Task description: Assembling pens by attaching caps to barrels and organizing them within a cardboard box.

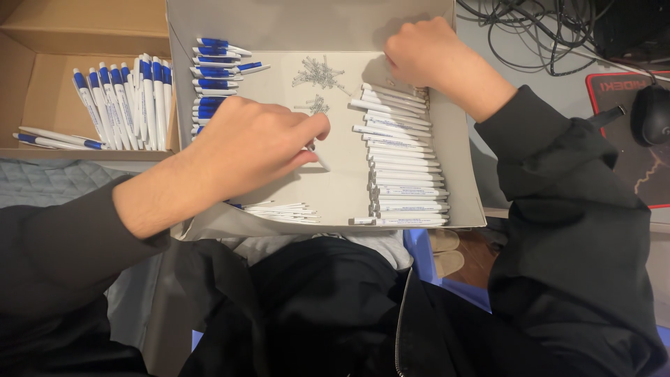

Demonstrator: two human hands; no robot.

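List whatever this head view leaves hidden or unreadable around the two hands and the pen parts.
- Left hand: fingers curl under; their grip is hidden. A thin white piece shows.
- Right hand: the knuckles hide any part held.
- Blue pen tops: the lower ones hidden by the left hand.
- Small grey heaps: too small to identify.
- White barrels: print unreadable.

In front of you sits a shallow grey box (464,160), rectangular, its tall back flap standing up at the far side. It holds white pen parts in rows and small heaps. To its left, touching it, stands a brown box (42,77) of plain cardboard, open at the top, with blue-and-white pens lying inside. At your far right lies a black mat (645,167) with a red edge and red lettering, partly under a mouse.
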